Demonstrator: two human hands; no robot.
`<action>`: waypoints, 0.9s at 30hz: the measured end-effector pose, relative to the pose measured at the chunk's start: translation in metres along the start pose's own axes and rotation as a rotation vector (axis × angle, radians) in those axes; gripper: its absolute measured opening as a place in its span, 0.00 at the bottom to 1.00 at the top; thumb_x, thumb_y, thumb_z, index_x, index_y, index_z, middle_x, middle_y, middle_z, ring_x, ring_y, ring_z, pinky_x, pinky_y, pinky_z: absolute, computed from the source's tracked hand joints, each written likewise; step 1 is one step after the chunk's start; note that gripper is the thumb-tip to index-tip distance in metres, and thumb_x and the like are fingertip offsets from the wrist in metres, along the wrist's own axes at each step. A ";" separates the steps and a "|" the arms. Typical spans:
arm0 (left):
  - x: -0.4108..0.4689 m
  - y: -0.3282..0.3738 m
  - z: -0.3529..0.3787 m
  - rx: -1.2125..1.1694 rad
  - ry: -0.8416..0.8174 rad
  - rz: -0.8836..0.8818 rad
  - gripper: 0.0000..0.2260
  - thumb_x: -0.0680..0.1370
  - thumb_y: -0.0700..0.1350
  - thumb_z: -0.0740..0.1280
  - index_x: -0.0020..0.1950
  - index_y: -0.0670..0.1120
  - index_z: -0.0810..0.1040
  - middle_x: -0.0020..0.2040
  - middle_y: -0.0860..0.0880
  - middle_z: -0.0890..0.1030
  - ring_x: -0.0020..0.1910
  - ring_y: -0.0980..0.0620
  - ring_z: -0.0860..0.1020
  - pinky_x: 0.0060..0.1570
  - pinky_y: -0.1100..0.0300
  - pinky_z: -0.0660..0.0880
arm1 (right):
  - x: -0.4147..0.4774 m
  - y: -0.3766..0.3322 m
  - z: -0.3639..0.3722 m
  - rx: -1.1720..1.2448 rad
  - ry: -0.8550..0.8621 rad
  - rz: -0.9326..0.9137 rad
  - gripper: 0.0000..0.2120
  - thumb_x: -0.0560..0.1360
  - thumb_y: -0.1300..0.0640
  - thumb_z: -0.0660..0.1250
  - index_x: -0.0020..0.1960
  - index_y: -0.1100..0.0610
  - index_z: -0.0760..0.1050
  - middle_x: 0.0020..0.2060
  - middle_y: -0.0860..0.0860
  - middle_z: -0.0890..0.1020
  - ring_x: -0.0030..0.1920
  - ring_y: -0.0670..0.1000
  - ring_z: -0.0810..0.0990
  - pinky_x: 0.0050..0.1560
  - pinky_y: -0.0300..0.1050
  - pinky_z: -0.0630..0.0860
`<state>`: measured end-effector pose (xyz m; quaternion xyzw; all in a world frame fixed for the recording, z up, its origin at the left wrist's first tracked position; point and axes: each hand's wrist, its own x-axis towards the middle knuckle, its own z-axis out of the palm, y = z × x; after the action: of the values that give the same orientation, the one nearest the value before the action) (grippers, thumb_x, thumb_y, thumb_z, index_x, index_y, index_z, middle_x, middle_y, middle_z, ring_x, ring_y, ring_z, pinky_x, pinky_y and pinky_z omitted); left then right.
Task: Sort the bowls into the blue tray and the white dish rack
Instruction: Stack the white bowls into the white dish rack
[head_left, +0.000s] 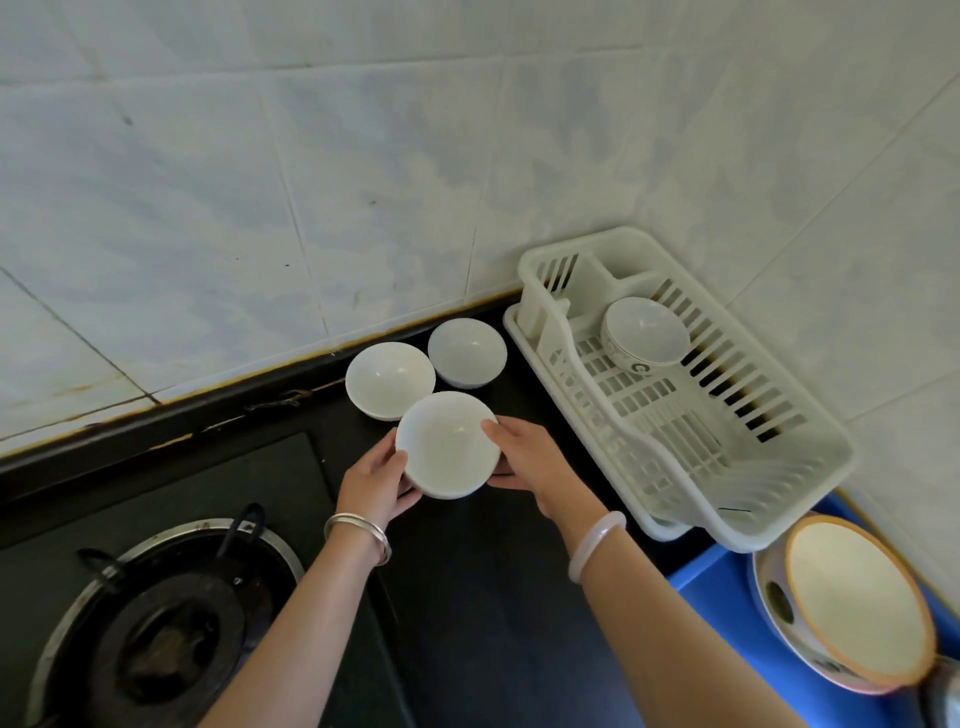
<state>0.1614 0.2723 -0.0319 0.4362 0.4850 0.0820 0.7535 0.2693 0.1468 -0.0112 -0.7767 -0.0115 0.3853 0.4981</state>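
Patterned bowl (647, 332) in rack (810, 478) — a "C" on its side, rest unreadable

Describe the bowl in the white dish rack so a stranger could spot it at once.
Start at the white slatted plastic dish rack on the right of the black counter, against the tiled wall. One white ceramic bowl sits at its far end. Unlike the three plain white bowls left of the rack, it carries dark markings on its outer wall.
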 end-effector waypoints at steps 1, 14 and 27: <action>-0.004 0.006 0.008 0.012 -0.022 0.018 0.17 0.77 0.38 0.62 0.63 0.53 0.75 0.56 0.49 0.77 0.52 0.46 0.78 0.41 0.56 0.78 | -0.004 -0.005 -0.008 0.007 0.025 -0.018 0.17 0.79 0.49 0.60 0.66 0.52 0.71 0.51 0.51 0.80 0.50 0.51 0.80 0.46 0.46 0.79; -0.035 0.048 0.193 0.283 -0.398 0.164 0.16 0.77 0.39 0.60 0.65 0.48 0.74 0.60 0.45 0.75 0.58 0.43 0.77 0.45 0.52 0.81 | -0.028 -0.049 -0.188 0.023 0.425 -0.025 0.12 0.79 0.46 0.59 0.54 0.54 0.72 0.38 0.52 0.79 0.37 0.55 0.82 0.48 0.54 0.81; -0.016 -0.026 0.315 0.483 -0.540 -0.123 0.21 0.77 0.31 0.52 0.67 0.45 0.71 0.68 0.40 0.71 0.60 0.37 0.72 0.46 0.46 0.74 | 0.018 0.032 -0.287 0.132 0.488 0.262 0.26 0.77 0.43 0.61 0.68 0.59 0.66 0.56 0.58 0.73 0.50 0.62 0.76 0.50 0.56 0.78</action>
<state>0.3985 0.0657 0.0067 0.5776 0.2994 -0.1982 0.7331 0.4451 -0.0813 0.0119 -0.8073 0.2342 0.2478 0.4816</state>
